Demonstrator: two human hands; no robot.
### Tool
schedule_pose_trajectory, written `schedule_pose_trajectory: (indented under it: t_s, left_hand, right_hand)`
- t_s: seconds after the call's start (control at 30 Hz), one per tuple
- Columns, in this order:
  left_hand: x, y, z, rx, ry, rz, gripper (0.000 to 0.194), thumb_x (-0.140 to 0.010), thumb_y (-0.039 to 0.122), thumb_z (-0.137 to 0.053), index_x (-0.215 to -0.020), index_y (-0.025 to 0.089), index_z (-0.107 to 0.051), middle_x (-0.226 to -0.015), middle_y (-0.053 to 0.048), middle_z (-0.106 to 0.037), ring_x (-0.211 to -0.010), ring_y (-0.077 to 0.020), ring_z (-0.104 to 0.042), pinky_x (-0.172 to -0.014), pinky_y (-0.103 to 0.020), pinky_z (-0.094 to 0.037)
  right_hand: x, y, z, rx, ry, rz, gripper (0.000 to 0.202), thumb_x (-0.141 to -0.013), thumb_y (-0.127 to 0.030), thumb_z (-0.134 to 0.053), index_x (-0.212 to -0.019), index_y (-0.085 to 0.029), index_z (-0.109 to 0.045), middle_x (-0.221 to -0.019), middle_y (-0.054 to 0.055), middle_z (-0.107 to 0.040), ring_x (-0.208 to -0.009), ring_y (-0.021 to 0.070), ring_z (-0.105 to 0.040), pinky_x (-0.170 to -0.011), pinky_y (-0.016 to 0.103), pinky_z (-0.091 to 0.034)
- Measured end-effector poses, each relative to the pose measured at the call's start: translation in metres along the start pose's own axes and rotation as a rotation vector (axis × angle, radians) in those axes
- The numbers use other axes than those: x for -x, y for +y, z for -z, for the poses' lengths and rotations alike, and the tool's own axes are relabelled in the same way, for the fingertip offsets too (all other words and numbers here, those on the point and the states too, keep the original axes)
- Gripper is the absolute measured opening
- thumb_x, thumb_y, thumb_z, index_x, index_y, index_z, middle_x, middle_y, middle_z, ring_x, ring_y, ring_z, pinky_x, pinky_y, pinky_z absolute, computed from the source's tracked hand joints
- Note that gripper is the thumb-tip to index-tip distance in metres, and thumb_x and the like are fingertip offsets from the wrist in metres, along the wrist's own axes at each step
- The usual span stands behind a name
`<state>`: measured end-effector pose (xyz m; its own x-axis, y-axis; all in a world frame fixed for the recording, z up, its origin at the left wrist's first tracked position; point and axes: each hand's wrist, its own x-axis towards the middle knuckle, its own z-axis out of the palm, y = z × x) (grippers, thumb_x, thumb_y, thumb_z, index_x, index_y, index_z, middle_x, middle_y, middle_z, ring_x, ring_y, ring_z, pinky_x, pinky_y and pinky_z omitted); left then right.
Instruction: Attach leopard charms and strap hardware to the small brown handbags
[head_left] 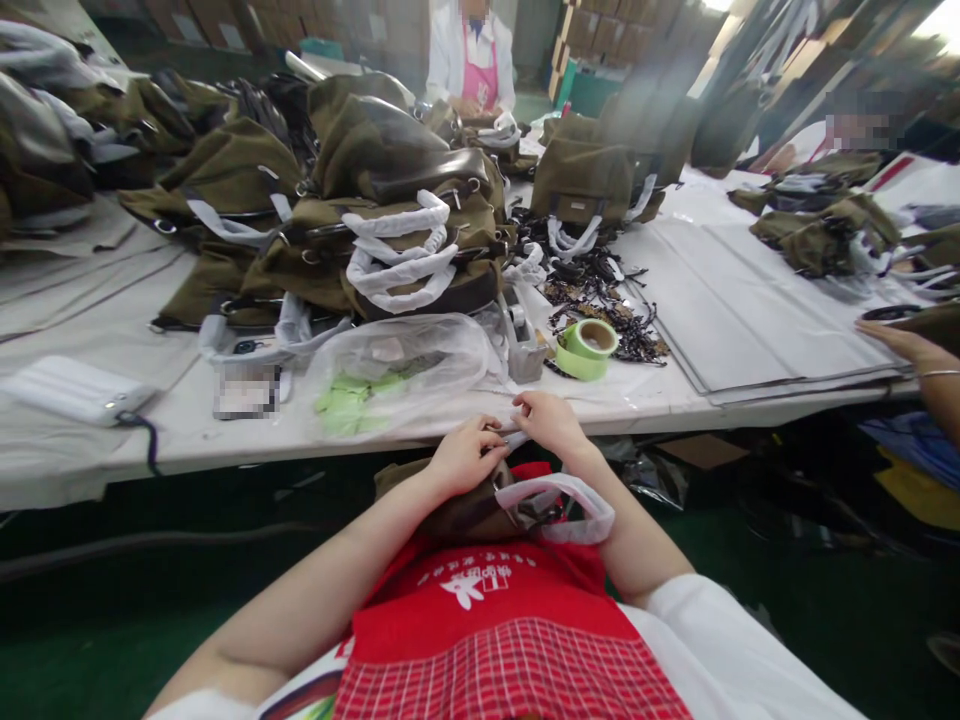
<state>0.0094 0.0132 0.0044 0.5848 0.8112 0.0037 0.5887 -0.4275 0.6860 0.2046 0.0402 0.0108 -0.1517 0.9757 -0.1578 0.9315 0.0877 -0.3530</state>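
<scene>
- At the table's [180,440] near edge, the left hand [470,457] and right hand [546,420] meet, their fingers curled and nearly closed beside a thin pale strip [516,439]; whether either has hold of it, I cannot tell.
- At 6 to 7 o'clock from them, a brown handbag [466,512] sits against the red apron [540,578], partly under the left forearm; its white-wrapped handle [600,512] loops out at 5 o'clock.
- At 12 o'clock, close by, stands a small grey box [527,362].
- At 2 o'clock, a roll of green tape [579,362] lies beside tangled dark cords [637,335].
- At 10 o'clock, a clear plastic bag [442,350] has green pieces [356,400] inside.
- At 11 o'clock, brown handbags [322,235] are heaped.
- At 3 o'clock, well apart, a co-worker's hand [904,345] reaches over the table.
</scene>
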Motion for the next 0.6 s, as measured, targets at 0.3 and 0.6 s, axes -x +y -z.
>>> schedule_pose_trajectory:
  t_s: [0.3, 0.6]
  left_hand:
    - [0.005, -0.005, 0.000, 0.032, 0.015, 0.070, 0.020, -0.089, 0.029, -0.059, -0.087, 0.022, -0.077, -0.108, -0.004, -0.072, -0.101, -0.0193, -0.067, -0.093, -0.031, -0.051]
    - [0.012, -0.013, 0.001, 0.003, 0.095, 0.086, 0.022, -0.090, 0.029, -0.057, -0.091, 0.023, -0.077, -0.125, -0.007, -0.067, -0.111, -0.0222, -0.065, -0.100, -0.039, -0.050]
  right_hand:
    - [0.000, -0.014, -0.017, 0.241, -0.049, 0.200, 0.026, -0.098, -0.017, -0.046, -0.093, -0.013, -0.071, -0.100, 0.017, -0.067, -0.097, 0.0254, -0.063, -0.082, 0.032, -0.044]
    - [-0.001, -0.013, -0.015, 0.009, -0.060, 0.351, 0.019, -0.097, -0.020, -0.053, -0.103, -0.018, -0.071, -0.099, 0.006, -0.073, -0.093, 0.0172, -0.065, -0.085, 0.027, -0.044]
